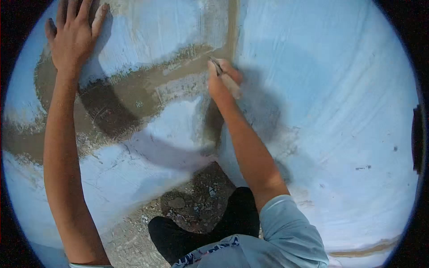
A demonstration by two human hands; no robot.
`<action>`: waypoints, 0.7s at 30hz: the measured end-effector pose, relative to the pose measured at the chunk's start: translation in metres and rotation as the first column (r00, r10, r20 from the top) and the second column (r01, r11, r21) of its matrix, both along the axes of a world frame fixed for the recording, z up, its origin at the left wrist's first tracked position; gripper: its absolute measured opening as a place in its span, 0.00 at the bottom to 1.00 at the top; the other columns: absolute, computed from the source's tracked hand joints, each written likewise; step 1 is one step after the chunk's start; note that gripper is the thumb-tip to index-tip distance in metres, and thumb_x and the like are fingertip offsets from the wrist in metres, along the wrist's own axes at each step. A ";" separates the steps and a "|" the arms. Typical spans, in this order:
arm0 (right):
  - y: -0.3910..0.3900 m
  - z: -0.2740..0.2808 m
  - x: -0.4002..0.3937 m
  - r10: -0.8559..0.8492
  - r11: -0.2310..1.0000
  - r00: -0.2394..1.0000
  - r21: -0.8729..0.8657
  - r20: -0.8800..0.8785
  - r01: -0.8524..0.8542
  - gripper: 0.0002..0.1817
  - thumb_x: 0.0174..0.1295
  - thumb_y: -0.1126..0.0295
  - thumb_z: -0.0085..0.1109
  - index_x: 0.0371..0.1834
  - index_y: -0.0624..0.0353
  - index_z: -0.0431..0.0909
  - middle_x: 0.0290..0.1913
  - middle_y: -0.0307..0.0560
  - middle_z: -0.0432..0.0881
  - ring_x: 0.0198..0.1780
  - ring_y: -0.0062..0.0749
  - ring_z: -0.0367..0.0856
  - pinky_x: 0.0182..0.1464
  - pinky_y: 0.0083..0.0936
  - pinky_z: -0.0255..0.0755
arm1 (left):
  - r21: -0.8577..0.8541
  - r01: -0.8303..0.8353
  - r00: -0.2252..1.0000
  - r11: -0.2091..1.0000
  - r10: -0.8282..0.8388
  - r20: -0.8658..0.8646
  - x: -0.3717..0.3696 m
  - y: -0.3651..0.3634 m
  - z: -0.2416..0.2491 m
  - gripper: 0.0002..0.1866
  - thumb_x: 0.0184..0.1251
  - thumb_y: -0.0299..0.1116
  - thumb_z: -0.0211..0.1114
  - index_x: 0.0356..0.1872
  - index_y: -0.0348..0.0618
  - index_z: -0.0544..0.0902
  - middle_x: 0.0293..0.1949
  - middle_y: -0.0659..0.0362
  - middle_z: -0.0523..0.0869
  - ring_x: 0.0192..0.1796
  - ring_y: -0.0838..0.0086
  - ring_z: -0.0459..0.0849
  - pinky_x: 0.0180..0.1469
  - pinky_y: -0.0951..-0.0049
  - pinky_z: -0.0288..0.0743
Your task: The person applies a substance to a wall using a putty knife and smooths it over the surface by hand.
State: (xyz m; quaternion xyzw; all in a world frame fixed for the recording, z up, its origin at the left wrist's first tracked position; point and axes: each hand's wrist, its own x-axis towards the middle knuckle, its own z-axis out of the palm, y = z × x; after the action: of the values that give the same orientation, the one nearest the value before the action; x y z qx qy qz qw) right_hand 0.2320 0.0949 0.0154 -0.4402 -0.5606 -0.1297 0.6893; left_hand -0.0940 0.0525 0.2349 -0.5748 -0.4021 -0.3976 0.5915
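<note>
My left hand (73, 38) lies flat with its fingers spread on the pale blue wall (156, 22), at the upper left. My right hand (225, 78) is closed around a small hand tool (216, 67) near the corner where two wall faces meet. Only a thin dark part of the tool shows, so its exact kind is hidden. Close to it runs a wide grey-brown band of smeared plaster (147, 91) across the left wall face, rough along its edges. A narrower brown strip (232, 27) goes up the corner above my right hand.
Another pale blue wall face (339, 89) fills the right side. Below, my dark-trousered knees stand over rough ground with rubble and stones (187, 203). A brown crack-like line (366, 250) crosses the lower right. My arms cast shadows on the walls.
</note>
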 end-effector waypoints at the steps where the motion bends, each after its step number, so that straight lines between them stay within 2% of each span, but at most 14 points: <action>1: -0.021 0.008 -0.002 -0.090 0.990 0.993 -0.106 0.076 0.097 0.10 0.70 0.69 0.61 0.44 0.64 0.86 0.38 0.57 0.89 0.40 0.46 0.90 0.45 0.37 0.81 | -0.005 -0.037 0.998 0.999 0.038 0.040 0.005 -0.002 -0.004 0.39 0.81 0.64 0.40 0.83 0.54 0.63 0.83 0.42 0.59 0.83 0.39 0.55 0.79 0.31 0.45; 3: -0.003 0.020 0.011 -0.108 0.992 0.992 -0.075 -0.065 0.103 0.09 0.70 0.69 0.62 0.45 0.62 0.87 0.39 0.57 0.89 0.40 0.46 0.90 0.45 0.37 0.82 | -0.002 -0.128 0.984 0.992 0.127 0.126 0.012 -0.007 -0.009 0.34 0.81 0.55 0.51 0.83 0.60 0.63 0.86 0.57 0.56 0.87 0.56 0.49 0.86 0.46 0.35; 4: 0.003 0.026 0.010 -0.110 0.993 0.984 -0.060 -0.138 0.102 0.09 0.70 0.69 0.62 0.45 0.60 0.87 0.39 0.56 0.89 0.40 0.47 0.90 0.45 0.37 0.82 | 0.001 -0.128 0.984 0.992 0.127 0.127 0.012 -0.007 -0.010 0.34 0.81 0.55 0.51 0.83 0.59 0.63 0.86 0.57 0.56 0.87 0.56 0.49 0.86 0.46 0.35; 5: 0.001 0.018 0.003 -0.168 0.985 0.983 0.040 -0.069 0.171 0.09 0.69 0.68 0.63 0.45 0.59 0.87 0.40 0.56 0.89 0.41 0.48 0.90 0.45 0.36 0.82 | 0.004 -0.128 0.984 0.992 0.126 0.125 0.011 -0.007 -0.009 0.34 0.80 0.55 0.51 0.83 0.59 0.63 0.86 0.57 0.56 0.87 0.56 0.48 0.86 0.46 0.35; 6: 0.000 0.009 -0.009 -0.111 0.987 0.993 0.117 -0.025 0.114 0.09 0.70 0.66 0.63 0.45 0.60 0.87 0.40 0.56 0.89 0.40 0.49 0.90 0.45 0.37 0.82 | 0.008 -0.124 0.984 0.992 0.122 0.127 0.012 -0.007 -0.008 0.34 0.80 0.55 0.51 0.83 0.59 0.63 0.86 0.57 0.56 0.87 0.56 0.48 0.86 0.46 0.35; 7: 0.001 -0.003 -0.018 -0.061 0.980 0.998 0.189 0.026 0.055 0.10 0.71 0.65 0.63 0.45 0.60 0.87 0.39 0.56 0.89 0.40 0.49 0.90 0.45 0.38 0.81 | -0.046 -0.330 0.926 0.943 0.333 0.181 0.031 -0.024 -0.009 0.34 0.80 0.54 0.52 0.83 0.59 0.64 0.86 0.57 0.57 0.87 0.57 0.48 0.86 0.46 0.35; 8: -0.001 -0.015 -0.019 -0.019 0.968 0.997 0.251 0.081 -0.002 0.11 0.71 0.64 0.63 0.44 0.61 0.87 0.39 0.57 0.89 0.40 0.50 0.89 0.44 0.39 0.81 | -0.027 -0.259 0.951 0.966 0.260 0.165 0.027 -0.021 -0.010 0.34 0.80 0.54 0.52 0.83 0.59 0.64 0.86 0.57 0.57 0.87 0.57 0.49 0.86 0.46 0.35; 10: 0.007 -0.026 -0.007 0.295 0.953 0.932 0.135 -0.208 -0.272 0.10 0.71 0.65 0.64 0.45 0.61 0.86 0.38 0.56 0.88 0.38 0.51 0.88 0.44 0.38 0.81 | 0.009 -0.108 0.986 0.994 0.106 0.127 0.014 -0.010 -0.010 0.34 0.80 0.54 0.52 0.83 0.59 0.64 0.85 0.57 0.57 0.87 0.57 0.49 0.86 0.46 0.36; 12: 0.036 -0.028 0.009 0.319 0.938 0.768 0.068 -0.555 -0.340 0.08 0.70 0.67 0.65 0.46 0.60 0.86 0.38 0.55 0.88 0.38 0.52 0.88 0.45 0.37 0.81 | 0.002 -0.114 0.985 0.993 0.113 0.134 0.013 -0.008 -0.010 0.34 0.80 0.54 0.52 0.83 0.60 0.64 0.85 0.58 0.58 0.87 0.57 0.49 0.86 0.46 0.37; 13: 0.008 -0.018 0.004 0.166 0.984 0.937 -0.006 -0.307 -0.176 0.08 0.71 0.67 0.65 0.45 0.60 0.86 0.38 0.55 0.88 0.38 0.51 0.87 0.44 0.37 0.80 | 0.003 -0.121 0.984 0.993 0.119 0.134 0.014 -0.009 -0.009 0.34 0.80 0.54 0.52 0.83 0.60 0.64 0.85 0.58 0.58 0.87 0.57 0.50 0.86 0.46 0.37; 14: -0.023 -0.005 -0.002 -0.031 0.999 0.998 0.011 -0.054 0.032 0.08 0.71 0.66 0.64 0.44 0.60 0.85 0.38 0.55 0.88 0.37 0.50 0.87 0.43 0.36 0.79 | -0.007 -0.202 0.969 0.979 0.201 0.145 0.018 -0.014 -0.008 0.34 0.80 0.54 0.52 0.83 0.60 0.64 0.85 0.58 0.58 0.87 0.57 0.50 0.86 0.46 0.37; 16: 0.003 -0.036 -0.033 -0.175 0.964 0.983 0.214 0.055 0.160 0.10 0.73 0.64 0.61 0.42 0.60 0.85 0.37 0.56 0.88 0.36 0.48 0.85 0.42 0.38 0.78 | -0.029 -0.350 0.921 0.936 0.350 0.172 0.031 -0.025 -0.009 0.34 0.80 0.54 0.53 0.83 0.60 0.64 0.85 0.58 0.58 0.87 0.57 0.50 0.86 0.46 0.37; 17: -0.017 -0.035 -0.049 -0.100 0.984 0.994 0.150 0.040 0.093 0.12 0.75 0.62 0.59 0.43 0.60 0.85 0.37 0.58 0.87 0.36 0.49 0.86 0.43 0.38 0.79 | -0.034 -0.379 0.908 0.925 0.378 0.178 0.034 -0.027 -0.011 0.34 0.80 0.54 0.53 0.83 0.60 0.64 0.86 0.58 0.57 0.87 0.57 0.49 0.86 0.46 0.37; 21: -0.010 -0.038 -0.020 -0.062 0.988 0.981 -0.153 -0.182 0.034 0.12 0.73 0.63 0.61 0.45 0.61 0.86 0.38 0.58 0.88 0.39 0.52 0.88 0.44 0.39 0.82 | -0.017 -0.377 0.912 0.926 0.374 0.167 0.026 -0.021 -0.010 0.34 0.80 0.54 0.53 0.83 0.61 0.63 0.86 0.58 0.56 0.87 0.57 0.49 0.86 0.46 0.36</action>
State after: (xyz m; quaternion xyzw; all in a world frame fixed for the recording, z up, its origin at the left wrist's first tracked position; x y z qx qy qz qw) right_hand 0.2121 0.0851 -0.0227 -0.5142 -0.4908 -0.0621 0.7006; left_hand -0.0676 0.0317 0.2244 -0.4471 -0.5500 -0.3264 0.6253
